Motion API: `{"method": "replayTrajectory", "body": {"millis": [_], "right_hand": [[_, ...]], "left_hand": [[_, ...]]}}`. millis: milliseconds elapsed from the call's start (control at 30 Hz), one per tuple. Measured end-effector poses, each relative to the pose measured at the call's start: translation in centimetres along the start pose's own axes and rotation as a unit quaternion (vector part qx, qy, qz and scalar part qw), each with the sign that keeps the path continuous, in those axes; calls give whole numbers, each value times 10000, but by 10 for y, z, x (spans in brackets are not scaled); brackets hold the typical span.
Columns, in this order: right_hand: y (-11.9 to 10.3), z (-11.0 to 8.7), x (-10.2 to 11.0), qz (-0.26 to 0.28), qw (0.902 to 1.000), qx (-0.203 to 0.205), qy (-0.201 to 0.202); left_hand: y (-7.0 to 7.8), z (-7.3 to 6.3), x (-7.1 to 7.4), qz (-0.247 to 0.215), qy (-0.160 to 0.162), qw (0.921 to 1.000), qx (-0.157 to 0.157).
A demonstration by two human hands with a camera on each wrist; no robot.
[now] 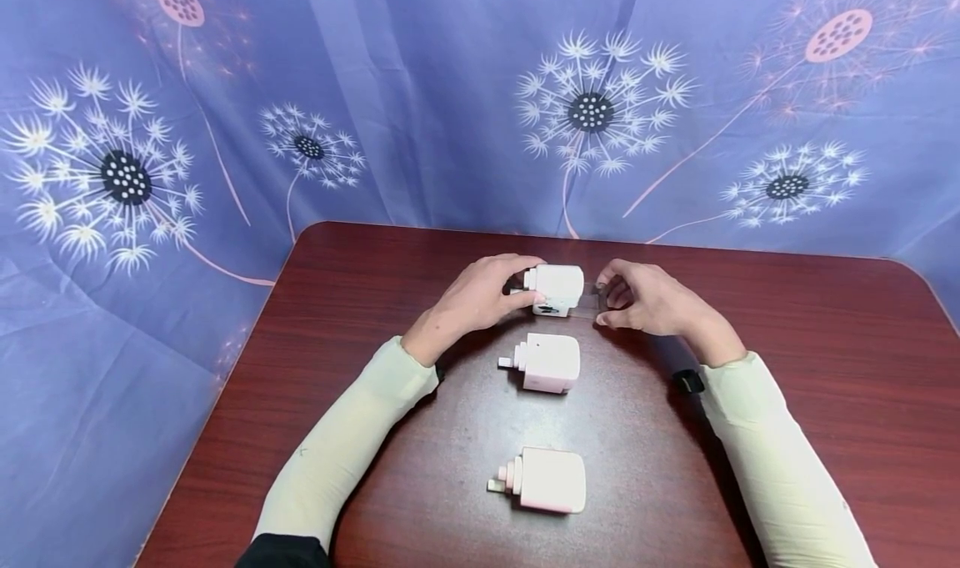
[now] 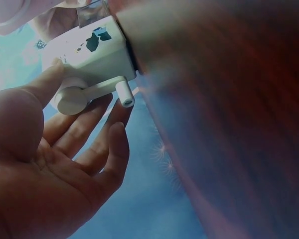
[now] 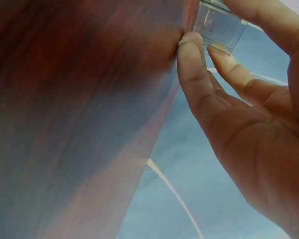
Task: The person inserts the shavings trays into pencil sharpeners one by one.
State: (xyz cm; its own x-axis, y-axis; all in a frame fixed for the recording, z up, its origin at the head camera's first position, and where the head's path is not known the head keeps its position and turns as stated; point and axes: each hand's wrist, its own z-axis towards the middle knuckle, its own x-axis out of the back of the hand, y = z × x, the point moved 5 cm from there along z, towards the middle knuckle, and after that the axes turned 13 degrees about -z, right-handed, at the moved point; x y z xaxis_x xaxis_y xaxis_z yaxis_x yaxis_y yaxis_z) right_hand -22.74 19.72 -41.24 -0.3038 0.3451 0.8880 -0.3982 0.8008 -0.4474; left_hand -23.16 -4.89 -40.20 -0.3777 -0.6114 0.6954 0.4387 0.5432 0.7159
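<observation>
My left hand (image 1: 480, 294) grips a white hand-crank pencil sharpener (image 1: 559, 283) by its crank end, near the back of the table. Its side bears a dark printed picture, and the crank handle (image 2: 107, 89) faces my left palm in the left wrist view. At the sharpener's other end, a clear plastic drawer (image 1: 586, 303) sticks out to the right. My right hand (image 1: 651, 299) pinches that drawer's outer end between thumb and fingers. The right wrist view shows the see-through drawer (image 3: 220, 27) between the fingertips.
Two more pale sharpeners lie in a line toward me: a pinkish-white one (image 1: 551, 363) close to my left hand, and a cream one (image 1: 552, 480) nearer the front. The dark red wooden table (image 1: 840, 384) ends at a blue dandelion-print curtain (image 1: 450, 118).
</observation>
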Motion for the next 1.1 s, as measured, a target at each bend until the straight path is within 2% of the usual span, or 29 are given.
{"method": "replayTrajectory", "body": {"millis": [267,600,933,1100], "right_hand": [[-4,1,1,-85,9998,176,78],[-8,3,1,-209,9997,116,-14],[-13,6,4,-560,9982,232,0],[-14,6,3,-528,9983,227,0]], "left_hand": [[2,-2,1,197,55,9998,-40],[2,-2,-1,266,38,9995,-150],[2,-2,0,383,42,9991,-187],[3,-2,-1,399,32,9990,-208]]}}
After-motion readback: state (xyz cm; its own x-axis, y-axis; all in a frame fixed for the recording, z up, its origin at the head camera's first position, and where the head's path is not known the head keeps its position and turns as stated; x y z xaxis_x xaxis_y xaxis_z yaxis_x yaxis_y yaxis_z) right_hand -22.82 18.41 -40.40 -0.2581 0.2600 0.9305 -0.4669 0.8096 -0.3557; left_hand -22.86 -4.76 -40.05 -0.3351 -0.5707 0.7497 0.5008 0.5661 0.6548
